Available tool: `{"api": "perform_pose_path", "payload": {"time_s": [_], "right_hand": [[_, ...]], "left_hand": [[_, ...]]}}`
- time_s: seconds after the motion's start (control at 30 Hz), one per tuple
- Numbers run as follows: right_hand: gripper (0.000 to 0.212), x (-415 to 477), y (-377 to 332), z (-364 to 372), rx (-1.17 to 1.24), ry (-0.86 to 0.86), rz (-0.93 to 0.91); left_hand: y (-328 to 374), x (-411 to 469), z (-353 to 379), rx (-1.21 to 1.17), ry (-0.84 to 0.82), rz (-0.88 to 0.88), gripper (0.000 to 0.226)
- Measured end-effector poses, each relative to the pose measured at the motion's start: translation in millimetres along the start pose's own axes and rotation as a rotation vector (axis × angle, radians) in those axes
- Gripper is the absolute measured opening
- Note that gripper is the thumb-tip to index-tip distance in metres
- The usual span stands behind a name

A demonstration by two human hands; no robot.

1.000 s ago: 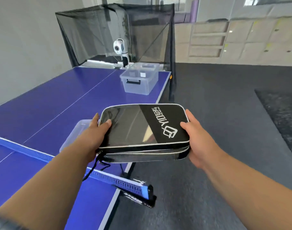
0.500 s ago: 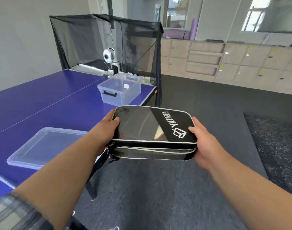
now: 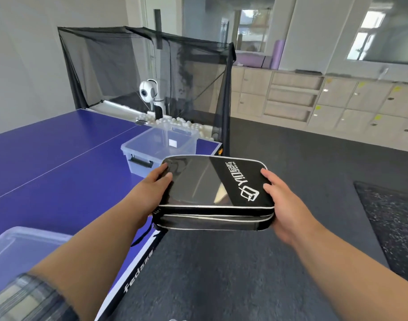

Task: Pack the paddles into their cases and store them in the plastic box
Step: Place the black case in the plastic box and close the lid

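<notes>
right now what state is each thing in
case, closed, held flat in the air beside the table
box, lid off, upright on the table
lid, lying flat on the table, apart from the box
left hand, grips the case's left end
right hand, grips the case's right end

Glossy black case (image 3: 212,181) — clear plastic box (image 3: 161,144)

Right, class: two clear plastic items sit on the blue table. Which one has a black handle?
The deep open plastic box, farther up the table, just beyond the held case. The flat lid at the near left shows no handle.
</notes>
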State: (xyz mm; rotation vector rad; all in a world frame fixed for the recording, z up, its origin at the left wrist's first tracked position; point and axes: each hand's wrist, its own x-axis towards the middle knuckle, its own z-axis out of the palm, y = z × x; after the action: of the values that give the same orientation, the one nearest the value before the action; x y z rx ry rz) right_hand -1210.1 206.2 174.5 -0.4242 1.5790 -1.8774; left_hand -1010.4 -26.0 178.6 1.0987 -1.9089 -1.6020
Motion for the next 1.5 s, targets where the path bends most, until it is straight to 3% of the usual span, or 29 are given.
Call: {"api": "perform_pose_path", "payload": {"time_s": [0.1, 0.47, 1.03, 1.17, 1.3, 1.5], "right_hand": [[0.038, 49.7, -5.5, 3.4, -0.027, 0.026, 0.008], [0.039, 238.3, -8.3, 32.6, -0.019, -0.099, 0.067], [0.077, 576.8, -35.8, 136.7, -0.221, -0.621, 0.154], [0.053, 630.7, -28.7, 188.6, -0.212, -0.699, 0.176], [0.06, 685.3, -9.5, 236.0, -0.192, -0.66, 0.241], [0.043, 745.8, 41.6, 271.2, -0.391, -0.713, 0.312]], "left_hand": [[18.6, 49.5, 5.3, 0.007, -0.035, 0.013, 0.058], [25.8, 190.3, 5.0, 0.007, 0.122, -0.04, 0.062], [25.8, 363.2, 25.7, -0.195, 0.688, -0.189, 0.071], [18.0, 403.0, 11.7, -0.229, 0.809, -0.219, 0.065], [1.6, 455.7, -8.5, -0.192, 0.835, -0.274, 0.065], [-42.8, 514.5, -4.7, -0.249, 0.844, -0.44, 0.058]]}}
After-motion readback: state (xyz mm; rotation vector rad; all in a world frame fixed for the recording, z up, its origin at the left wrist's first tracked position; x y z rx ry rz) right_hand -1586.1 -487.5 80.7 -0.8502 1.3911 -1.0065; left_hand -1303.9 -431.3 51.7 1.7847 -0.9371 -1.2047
